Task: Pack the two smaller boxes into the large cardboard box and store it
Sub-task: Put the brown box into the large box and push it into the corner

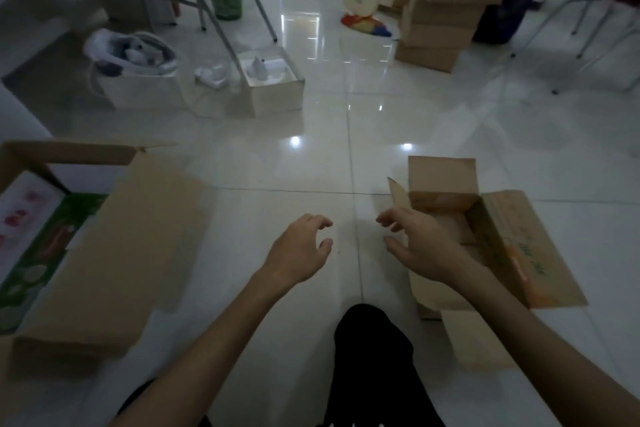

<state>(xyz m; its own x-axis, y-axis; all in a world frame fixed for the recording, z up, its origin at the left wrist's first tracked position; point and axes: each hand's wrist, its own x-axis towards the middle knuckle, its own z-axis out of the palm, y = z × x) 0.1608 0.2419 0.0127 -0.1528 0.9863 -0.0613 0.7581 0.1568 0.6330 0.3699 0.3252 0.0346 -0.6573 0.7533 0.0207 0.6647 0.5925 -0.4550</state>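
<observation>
A large cardboard box (114,253) lies open on the floor at my left, its flap spread toward me. Inside it lies a printed green and white box (38,236). On my right stands a smaller open cardboard box (498,246) with its flaps up and nothing visible inside. My left hand (298,250) hovers above the bare floor between the two boxes, fingers apart, holding nothing. Over the near left edge of the smaller box is my right hand (419,246), also with spread fingers and nothing in it.
White glossy tile floor. A stack of closed cardboard boxes (446,7) stands at the back right. A small open box with white items (273,80) and a bag with a headset (135,69) sit at the back left. Chair legs (221,28) stand behind. My dark-clothed knee (374,350) is below.
</observation>
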